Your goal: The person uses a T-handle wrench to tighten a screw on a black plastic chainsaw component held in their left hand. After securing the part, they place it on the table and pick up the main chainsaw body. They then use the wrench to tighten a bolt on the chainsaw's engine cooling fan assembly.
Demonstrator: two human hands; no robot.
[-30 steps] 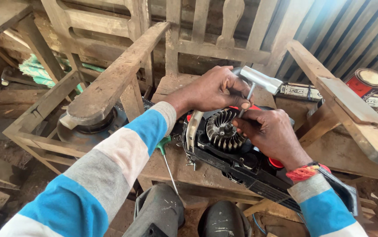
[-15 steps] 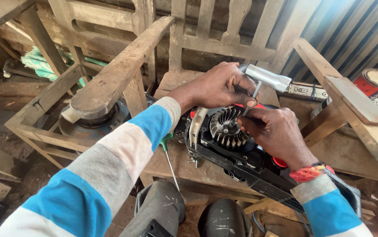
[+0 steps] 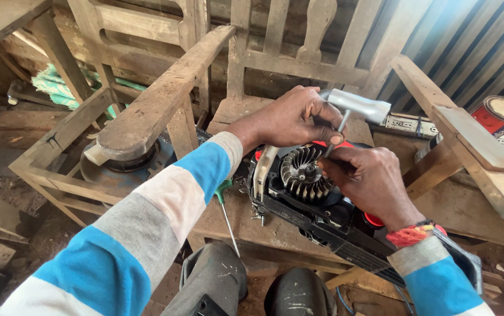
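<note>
Grey metal T-handle wrench (image 3: 354, 106), at twelve o'clock above the black engine housing's finned flywheel (image 3: 302, 174), is gripped by the left hand (image 3: 290, 119), while right hand (image 3: 372, 181) fingers pinch its shaft.

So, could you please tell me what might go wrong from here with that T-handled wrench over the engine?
1. The T-handled wrench looks tilted; if it slips, the right hand beside the finned flywheel could be cut.
2. The engine unit lies unclamped on the wooden bench, so turning by the left hand may shift it.
3. The green-handled screwdriver near the edge could roll off.
</note>
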